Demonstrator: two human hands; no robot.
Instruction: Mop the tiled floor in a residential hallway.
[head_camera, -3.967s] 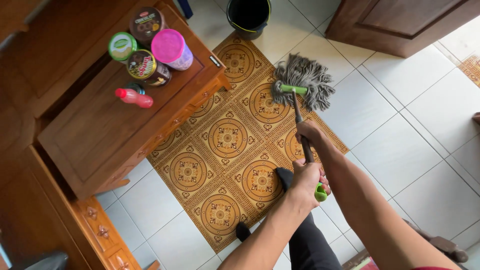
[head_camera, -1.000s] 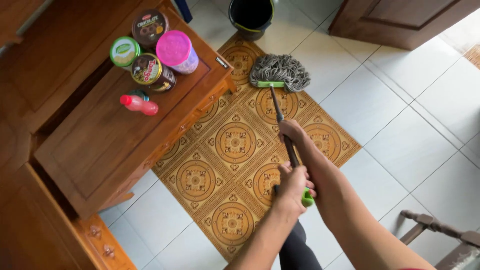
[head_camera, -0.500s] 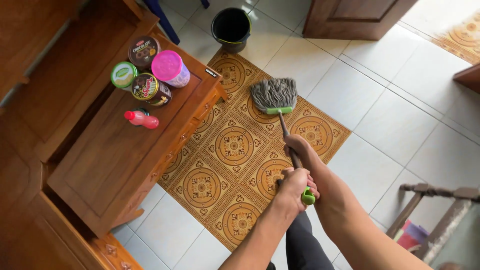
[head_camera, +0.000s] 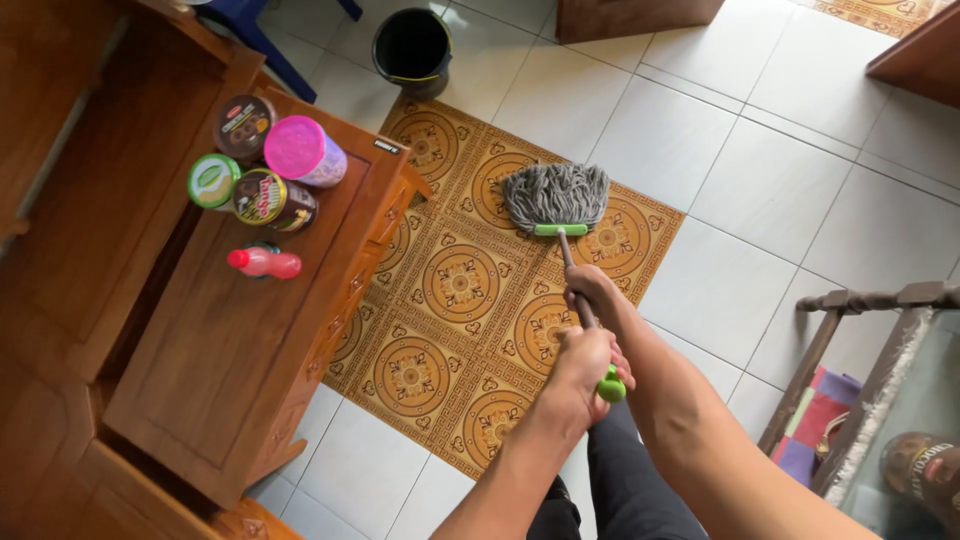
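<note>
Mop (head_camera: 556, 197) on patterned tiles (head_camera: 455, 285); left hand (head_camera: 583, 365), right hand (head_camera: 590, 285) gripping handle.

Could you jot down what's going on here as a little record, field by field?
Left hand: gripping the green top end of the mop handle
Right hand: gripping the handle lower down
Mop head: grey strands, resting on the patterned floor tiles
Bucket: dark, beyond the tiles
Wooden table: holds round tins and a red bottle
</note>
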